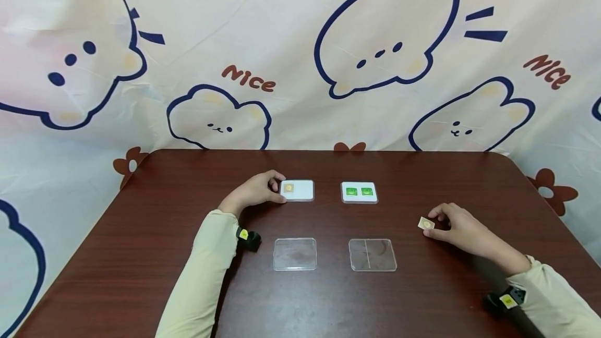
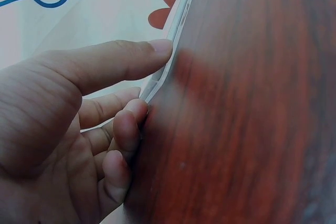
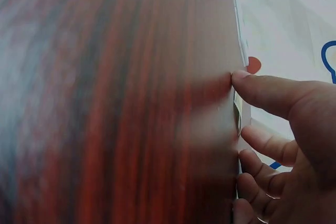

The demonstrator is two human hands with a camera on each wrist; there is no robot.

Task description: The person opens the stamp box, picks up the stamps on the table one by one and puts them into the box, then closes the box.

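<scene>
My left hand (image 1: 255,189) grips the left end of a flat clear case with a white insert (image 1: 302,190), thumb at the near edge and fingers at the far side. On the insert's left half sits a small beige square with a round mark (image 1: 288,188). In the left wrist view the thumb (image 2: 131,59) presses the case's edge (image 2: 178,35). Over on the right, my right hand (image 1: 462,227) holds a similar small cream square (image 1: 426,223) between thumb and index finger, low at the tabletop. The right wrist view shows that square (image 3: 238,114) edge-on.
A second white-backed case (image 1: 359,198) with two green squares stands right of the held one. Nearer lie two clear lids, a plain one (image 1: 295,262) and one with a dividing line (image 1: 382,260). A printed cloth (image 1: 291,40) hangs behind the brown table (image 1: 328,301).
</scene>
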